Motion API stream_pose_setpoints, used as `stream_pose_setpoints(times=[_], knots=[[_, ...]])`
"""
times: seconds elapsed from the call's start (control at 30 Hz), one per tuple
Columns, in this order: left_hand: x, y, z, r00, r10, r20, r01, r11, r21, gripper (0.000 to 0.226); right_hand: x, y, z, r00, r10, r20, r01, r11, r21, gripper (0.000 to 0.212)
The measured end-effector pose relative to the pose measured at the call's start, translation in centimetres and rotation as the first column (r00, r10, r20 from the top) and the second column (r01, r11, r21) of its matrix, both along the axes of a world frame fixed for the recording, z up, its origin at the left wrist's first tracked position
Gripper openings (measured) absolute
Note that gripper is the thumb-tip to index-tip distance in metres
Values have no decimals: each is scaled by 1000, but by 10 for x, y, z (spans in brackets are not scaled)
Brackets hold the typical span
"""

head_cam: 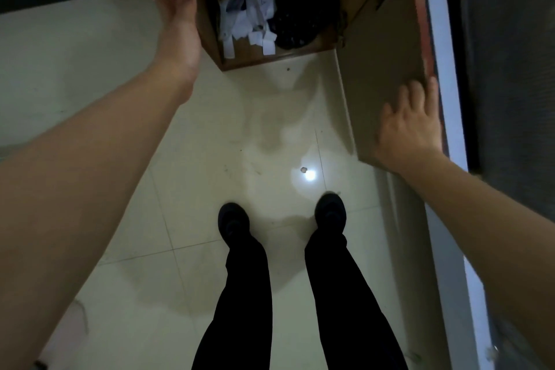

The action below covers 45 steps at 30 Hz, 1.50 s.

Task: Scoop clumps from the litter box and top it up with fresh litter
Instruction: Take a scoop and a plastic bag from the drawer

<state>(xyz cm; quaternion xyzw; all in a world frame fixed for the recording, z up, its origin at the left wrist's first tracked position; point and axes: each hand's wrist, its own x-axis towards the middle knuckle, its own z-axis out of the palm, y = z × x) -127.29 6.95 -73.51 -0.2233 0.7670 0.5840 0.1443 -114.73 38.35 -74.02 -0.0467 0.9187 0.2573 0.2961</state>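
Left hand point(180, 30): 11 o'clock, against the wooden cabinet point(270, 61) at its left edge; fingers hidden, grip cannot be told.
Right hand point(411, 126): 2 o'clock, fingers straight, flat on the open cabinet door point(381, 54), holding nothing.
Inside: 12 o'clock, white paper scraps point(249, 24) beside a dark bundle point(300, 15), perhaps a bag.
Litter box: whereabouts cannot be told.
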Motion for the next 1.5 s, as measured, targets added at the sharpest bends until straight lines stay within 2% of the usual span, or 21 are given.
stream_pose_setpoints(times=[0.07,0.17,0.27,0.37,0.5,0.57,0.73,0.87,1.03,1.2,1.3,1.33,1.4,1.47,1.5], knots=[[-1,2,-3,999,26,31,-26,1000,-2,58,-5,21,-5,997,-70,-26,69,997,-18,65],[-2,3,-4,999,16,45,-15,1000,-24,59,2,40,-10,1000,-22,-5,22,999,29,73],[-4,2,-1,999,10,43,-9,999,-41,62,4,37,-12,999,-42,6,42,998,52,76],[-2,3,1,998,-57,0,56,994,-92,64,-6,20,-12,986,-166,-27,165,986,-29,70],[3,-2,-13,992,-112,-66,89,955,-284,71,-30,-9,-24,956,-293,-23,284,941,-183,66],[4,-4,-32,991,-120,-66,91,938,-335,69,-45,-24,-35,942,-333,-33,307,901,-307,64],[6,-6,-98,971,-240,26,219,831,-512,48,-85,-57,-90,930,-367,-11,299,773,-560,63],[-3,-6,-159,935,-356,7,295,763,-575,40,-117,-74,-150,925,-379,-37,260,698,-668,60],[-30,2,-235,862,-507,-15,375,657,-655,42,-165,-92,-226,912,-409,-28,220,545,-809,54],[-74,13,-294,869,-493,29,345,565,-749,45,-215,-113,-286,903,-406,-143,77,480,-874,50],[-104,18,-324,865,-491,103,353,449,-821,54,-243,-127,-313,892,-397,-216,-13,456,-890,54],[-111,19,-330,856,-500,133,362,394,-845,54,-251,-132,-321,905,-362,-222,-24,478,-878,60],[-120,21,-342,801,-553,227,399,213,-892,43,-262,-140,-333,944,-264,-198,1,603,-797,65],[-125,20,-350,755,-584,297,422,86,-903,31,-269,-144,-340,959,-229,-165,33,671,-741,53],[-127,18,-351,760,-566,320,431,70,-900,28,-270,-145,-342,959,-238,-156,36,647,-762,44]])
